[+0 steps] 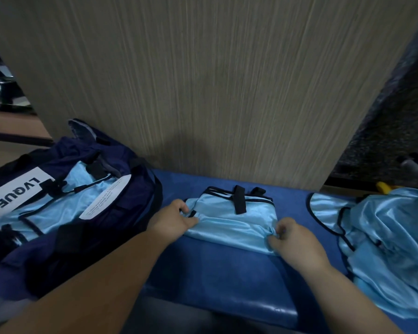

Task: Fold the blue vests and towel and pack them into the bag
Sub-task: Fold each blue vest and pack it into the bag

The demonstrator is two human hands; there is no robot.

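Left hand point(176, 220) and right hand point(297, 239) on folded vest point(232, 220)
Each grip is closed on a side edge; the vest lies on the bench point(215, 273) beside the open bag point(130, 213). Risk: slick fabric, held by edges only, may unfold when lifted.

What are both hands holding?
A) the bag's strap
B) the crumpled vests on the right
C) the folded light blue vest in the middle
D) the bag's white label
C: the left hand and right hand each pinch an end of the folded vest on the blue bench.
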